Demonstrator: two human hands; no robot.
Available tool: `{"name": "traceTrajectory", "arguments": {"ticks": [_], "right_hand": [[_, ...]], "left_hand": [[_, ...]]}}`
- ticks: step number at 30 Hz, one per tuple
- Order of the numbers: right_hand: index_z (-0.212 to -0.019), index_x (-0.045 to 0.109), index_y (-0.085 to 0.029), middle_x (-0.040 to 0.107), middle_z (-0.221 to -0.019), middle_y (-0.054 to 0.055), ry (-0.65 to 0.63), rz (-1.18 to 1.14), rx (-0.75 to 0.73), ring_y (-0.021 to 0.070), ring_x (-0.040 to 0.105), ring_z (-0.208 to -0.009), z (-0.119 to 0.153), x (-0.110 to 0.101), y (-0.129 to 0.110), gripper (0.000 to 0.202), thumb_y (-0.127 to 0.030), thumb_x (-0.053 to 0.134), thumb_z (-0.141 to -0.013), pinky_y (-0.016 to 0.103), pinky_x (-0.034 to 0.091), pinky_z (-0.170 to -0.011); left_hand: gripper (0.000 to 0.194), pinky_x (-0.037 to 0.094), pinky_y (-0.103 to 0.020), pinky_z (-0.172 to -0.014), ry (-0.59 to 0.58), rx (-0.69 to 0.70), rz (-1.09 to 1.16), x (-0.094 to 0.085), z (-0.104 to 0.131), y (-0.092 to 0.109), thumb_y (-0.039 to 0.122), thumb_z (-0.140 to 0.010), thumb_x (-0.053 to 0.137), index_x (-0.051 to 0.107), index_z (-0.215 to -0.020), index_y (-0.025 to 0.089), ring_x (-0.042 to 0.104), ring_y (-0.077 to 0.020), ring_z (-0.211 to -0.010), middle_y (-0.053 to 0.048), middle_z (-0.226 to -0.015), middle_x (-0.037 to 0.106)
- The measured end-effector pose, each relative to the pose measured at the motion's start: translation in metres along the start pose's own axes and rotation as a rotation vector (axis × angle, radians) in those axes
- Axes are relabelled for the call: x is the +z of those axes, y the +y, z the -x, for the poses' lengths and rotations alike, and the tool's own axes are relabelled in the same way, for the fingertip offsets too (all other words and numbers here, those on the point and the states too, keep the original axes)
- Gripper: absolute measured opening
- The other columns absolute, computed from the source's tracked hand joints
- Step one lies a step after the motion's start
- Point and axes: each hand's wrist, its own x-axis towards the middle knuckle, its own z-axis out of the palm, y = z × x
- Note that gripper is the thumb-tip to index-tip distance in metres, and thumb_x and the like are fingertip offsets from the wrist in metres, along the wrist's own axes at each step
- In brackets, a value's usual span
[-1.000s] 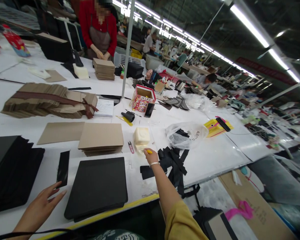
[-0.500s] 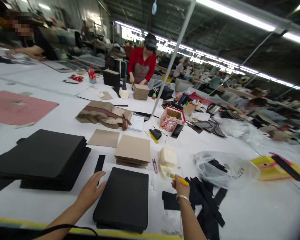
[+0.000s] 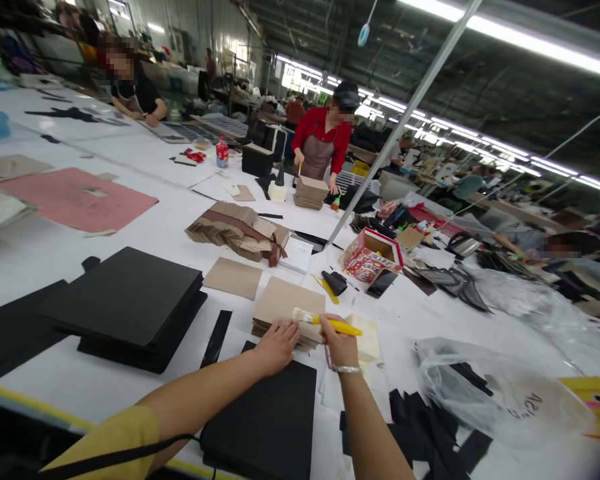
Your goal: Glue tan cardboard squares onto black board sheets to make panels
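The stack of tan boards (image 3: 286, 299) lies on the white table straight ahead of you, its top face bare, just beyond the near black stack (image 3: 280, 413). Over the right part of its top board extends the yellow-handled brush (image 3: 316, 319), bristles pointing left; whether they touch the board cannot be told. Your right hand (image 3: 341, 343) grasps the brush by its handle. Your left hand (image 3: 277, 343) lies at the stack's near edge, fingertips close to the bristles; whether it pinches a board or merely rests there cannot be told.

The step in hand appears to be brush work at the top board. The next move, in judgement, calls for a steady board and for your left fingertips to keep clear of the bristles.

Further out, a pale container (image 3: 369, 339) stands just right of the stack, partly behind your right hand. A single tan board (image 3: 233, 277) lies to the stack's left, and a black strip (image 3: 216, 339) nearer you. A large black stack (image 3: 130, 293) stands farther left, a plastic bag (image 3: 505, 393) well to the right. Across the table, a co-worker in red (image 3: 323, 137) stands behind another board stack (image 3: 311, 193).
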Motion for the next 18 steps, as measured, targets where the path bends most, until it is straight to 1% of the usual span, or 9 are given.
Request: {"name": "traceTrajectory", "arguments": {"ticks": [2, 4, 6, 9, 10, 12, 15, 18], "right_hand": [[-0.081, 0.061, -0.018, 0.058, -0.059, 0.000, -0.127, 0.008, -0.087, 0.0117, 0.053, -0.051, -0.017, 0.039, -0.017, 0.028, -0.043, 0.050, -0.075, 0.022, 0.043, -0.050], [-0.077, 0.061, -0.017, 0.060, -0.062, 0.000, -0.239, -0.003, -0.143, 0.0118, 0.055, -0.055, -0.027, 0.066, -0.025, 0.025, -0.040, 0.052, -0.073, 0.022, 0.044, -0.053], [-0.074, 0.062, -0.017, 0.061, -0.066, 0.000, -0.329, -0.004, -0.176, 0.0112, 0.055, -0.059, -0.035, 0.081, -0.027, 0.022, -0.037, 0.053, -0.072, 0.021, 0.044, -0.055], [-0.074, 0.063, -0.017, 0.062, -0.068, -0.001, -0.414, 0.030, -0.186, 0.0101, 0.055, -0.059, -0.049, 0.088, -0.022, 0.020, -0.034, 0.054, -0.070, 0.020, 0.043, -0.055], [-0.074, 0.063, -0.017, 0.061, -0.067, -0.002, -0.420, 0.041, -0.179, 0.0099, 0.054, -0.058, -0.056, 0.088, -0.020, 0.020, -0.034, 0.054, -0.070, 0.019, 0.042, -0.054], [-0.074, 0.063, -0.018, 0.060, -0.063, -0.003, -0.379, 0.055, -0.157, 0.0095, 0.053, -0.054, -0.073, 0.091, -0.017, 0.020, -0.035, 0.054, -0.070, 0.019, 0.041, -0.052], [-0.074, 0.063, -0.019, 0.058, -0.056, -0.004, -0.217, 0.087, -0.108, 0.0092, 0.051, -0.047, -0.102, 0.099, -0.014, 0.020, -0.036, 0.053, -0.071, 0.020, 0.040, -0.049], [-0.075, 0.063, -0.020, 0.058, -0.053, -0.004, -0.083, 0.153, -0.042, 0.0096, 0.050, -0.043, -0.122, 0.101, -0.009, 0.021, -0.037, 0.051, -0.072, 0.020, 0.040, -0.046]], "left_hand": [[0.062, 0.015, -0.045, -0.104, -0.014, -0.026, 0.029, 0.004, -0.003, -0.001, 0.036, -0.078, 0.049, 0.032, -0.132, 0.011, 0.027, -0.0276, -0.127, -0.015, -0.136, 0.036], [0.062, 0.015, -0.046, -0.104, -0.014, -0.034, 0.056, 0.005, -0.005, -0.002, 0.036, -0.075, 0.053, 0.034, -0.130, 0.012, 0.026, -0.0290, -0.127, -0.016, -0.135, 0.037], [0.063, 0.014, -0.046, -0.104, -0.010, -0.038, 0.071, 0.006, -0.005, -0.003, 0.037, -0.074, 0.054, 0.036, -0.129, 0.012, 0.024, -0.0299, -0.128, -0.016, -0.135, 0.037], [0.064, 0.013, -0.046, -0.105, -0.032, -0.047, 0.076, 0.009, -0.007, -0.004, 0.039, -0.074, 0.053, 0.036, -0.130, 0.011, 0.023, -0.0298, -0.128, -0.017, -0.136, 0.037], [0.064, 0.013, -0.046, -0.105, -0.044, -0.050, 0.074, 0.010, -0.007, -0.004, 0.039, -0.075, 0.052, 0.035, -0.130, 0.011, 0.024, -0.0293, -0.128, -0.017, -0.136, 0.036], [0.064, 0.012, -0.046, -0.105, -0.059, -0.052, 0.064, 0.015, -0.008, -0.005, 0.041, -0.077, 0.048, 0.033, -0.131, 0.010, 0.024, -0.0280, -0.128, -0.016, -0.137, 0.034], [0.067, 0.009, -0.045, -0.106, -0.074, -0.044, 0.046, 0.019, -0.009, -0.007, 0.044, -0.078, 0.045, 0.030, -0.133, 0.011, 0.023, -0.0261, -0.129, -0.014, -0.140, 0.030], [0.069, 0.009, -0.044, -0.106, -0.090, -0.034, 0.037, 0.018, -0.008, -0.008, 0.047, -0.077, 0.044, 0.028, -0.134, 0.012, 0.022, -0.0252, -0.130, -0.013, -0.141, 0.030]]}}
